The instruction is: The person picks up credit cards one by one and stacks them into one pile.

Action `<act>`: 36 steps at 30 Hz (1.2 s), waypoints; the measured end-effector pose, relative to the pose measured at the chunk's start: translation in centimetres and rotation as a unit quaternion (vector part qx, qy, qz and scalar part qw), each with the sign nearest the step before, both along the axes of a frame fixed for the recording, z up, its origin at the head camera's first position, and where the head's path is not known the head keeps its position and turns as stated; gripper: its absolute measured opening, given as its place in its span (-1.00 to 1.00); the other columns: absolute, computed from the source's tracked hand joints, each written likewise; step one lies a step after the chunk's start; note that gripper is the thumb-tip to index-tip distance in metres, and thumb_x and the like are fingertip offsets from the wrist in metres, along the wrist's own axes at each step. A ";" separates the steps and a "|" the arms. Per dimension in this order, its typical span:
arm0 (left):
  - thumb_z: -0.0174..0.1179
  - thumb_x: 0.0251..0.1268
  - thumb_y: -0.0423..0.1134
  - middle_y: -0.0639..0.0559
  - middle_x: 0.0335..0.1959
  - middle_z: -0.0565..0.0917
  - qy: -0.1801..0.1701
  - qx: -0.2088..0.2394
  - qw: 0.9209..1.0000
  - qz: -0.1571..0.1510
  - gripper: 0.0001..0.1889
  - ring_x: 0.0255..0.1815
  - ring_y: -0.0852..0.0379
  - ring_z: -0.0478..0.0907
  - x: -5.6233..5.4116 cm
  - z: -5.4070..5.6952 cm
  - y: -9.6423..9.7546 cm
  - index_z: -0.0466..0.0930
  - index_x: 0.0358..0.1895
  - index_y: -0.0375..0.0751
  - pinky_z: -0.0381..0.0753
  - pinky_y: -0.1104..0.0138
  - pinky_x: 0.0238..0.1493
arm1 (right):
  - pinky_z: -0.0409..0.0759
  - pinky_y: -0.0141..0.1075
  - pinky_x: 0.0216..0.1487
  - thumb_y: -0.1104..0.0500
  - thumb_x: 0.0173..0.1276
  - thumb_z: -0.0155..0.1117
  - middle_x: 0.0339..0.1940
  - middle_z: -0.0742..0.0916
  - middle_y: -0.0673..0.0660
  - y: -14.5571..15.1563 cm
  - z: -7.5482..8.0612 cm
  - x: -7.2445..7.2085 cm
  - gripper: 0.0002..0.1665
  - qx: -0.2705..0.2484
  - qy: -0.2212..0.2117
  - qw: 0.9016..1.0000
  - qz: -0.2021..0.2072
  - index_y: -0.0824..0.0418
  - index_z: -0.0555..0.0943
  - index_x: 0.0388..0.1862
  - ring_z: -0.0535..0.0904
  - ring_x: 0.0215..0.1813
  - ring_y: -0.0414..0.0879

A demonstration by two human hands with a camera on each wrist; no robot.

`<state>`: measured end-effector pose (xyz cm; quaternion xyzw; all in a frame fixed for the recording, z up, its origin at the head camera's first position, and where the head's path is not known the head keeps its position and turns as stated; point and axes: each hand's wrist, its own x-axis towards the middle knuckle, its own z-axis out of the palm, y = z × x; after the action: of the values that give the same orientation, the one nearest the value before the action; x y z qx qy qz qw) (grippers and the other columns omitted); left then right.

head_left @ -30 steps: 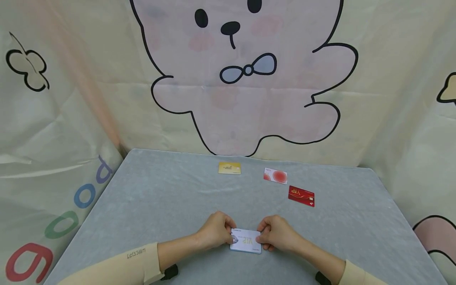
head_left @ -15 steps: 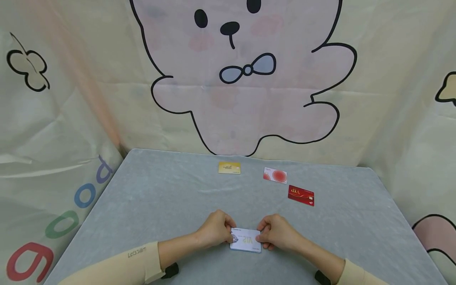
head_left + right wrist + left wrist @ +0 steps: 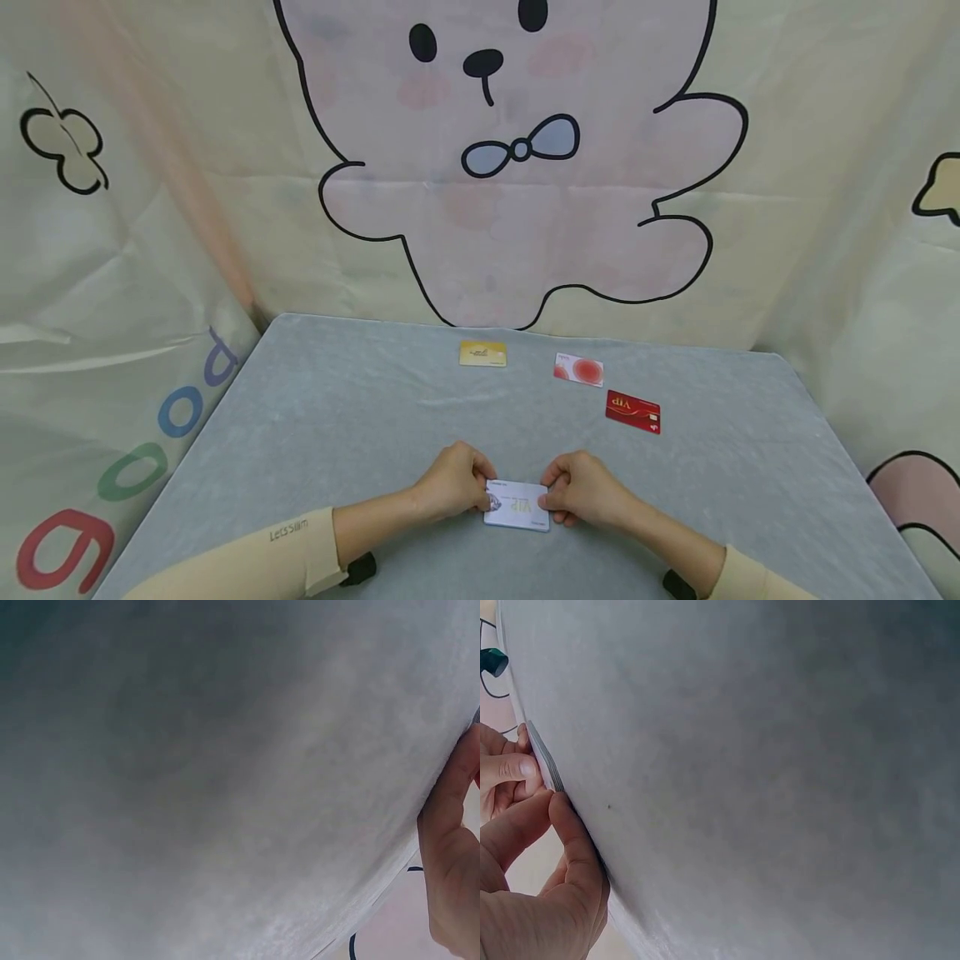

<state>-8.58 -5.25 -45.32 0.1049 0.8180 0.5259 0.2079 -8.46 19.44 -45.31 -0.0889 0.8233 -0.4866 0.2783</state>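
Observation:
A stack of cards (image 3: 516,515), topped by a white one with gold VIP lettering, lies at the near middle of the cloth in the head view. My left hand (image 3: 456,481) pinches its left edge between thumb and fingers. On the opposite edge, my right hand (image 3: 583,492) pinches the same stack. Several layered edges of the card stack (image 3: 544,759) show in the left wrist view, between the left hand (image 3: 551,877) and the other hand's fingers. Only part of the right hand (image 3: 454,855) appears in the right wrist view, at the right border.
Farther back on the grey-blue cloth (image 3: 337,417) lie a gold card (image 3: 483,353), a white card with red circles (image 3: 579,369) and a red VIP card (image 3: 633,412). A printed curtain (image 3: 480,250) hangs behind the table and along both sides.
Both hands keep their pinch on the card stack, which stays in place. Only a very slight shift of the head view shows.

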 end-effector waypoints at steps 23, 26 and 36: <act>0.39 -0.08 -0.64 0.03 -0.50 0.55 0.048 -0.026 0.998 -0.017 -0.66 -0.46 0.17 0.45 -2.1 3.6 0.6 0.72 -0.13 -0.46 0.45 0.40 -0.45 | 0.62 -0.29 -0.42 0.17 0.42 0.44 -0.42 0.72 0.15 3.7 2.5 -0.3 -0.62 0.029 0.036 0.998 -0.051 0.42 0.65 0.06 0.61 -0.39 0.01; 0.37 -0.08 -0.64 0.03 -0.50 0.54 0.047 -0.015 0.999 -0.013 -0.66 -0.48 0.17 0.43 -2.5 4.0 1.0 0.73 -0.12 -0.46 0.43 0.40 -0.48 | 0.62 -0.29 -0.39 0.15 0.43 0.44 -0.37 0.73 0.14 4.3 2.8 -0.5 -0.60 0.035 0.046 0.996 -0.061 0.41 0.64 0.08 0.61 -0.34 0.02; 0.42 0.02 -0.57 0.04 -0.44 0.57 0.050 -0.005 0.999 -0.013 -0.70 -0.46 0.15 0.48 -4.2 4.8 2.2 0.74 -0.11 -0.35 0.47 0.37 -0.42 | 0.68 -0.14 -0.31 0.13 0.42 0.46 -0.29 0.78 0.14 6.3 3.8 -0.9 -0.54 0.047 0.059 0.991 -0.107 0.43 0.63 0.13 0.67 -0.28 0.06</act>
<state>-12.76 -3.06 -40.48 0.1403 0.8285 0.5134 0.1740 -9.39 25.77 -41.53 -0.0155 0.8650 -0.4683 0.1794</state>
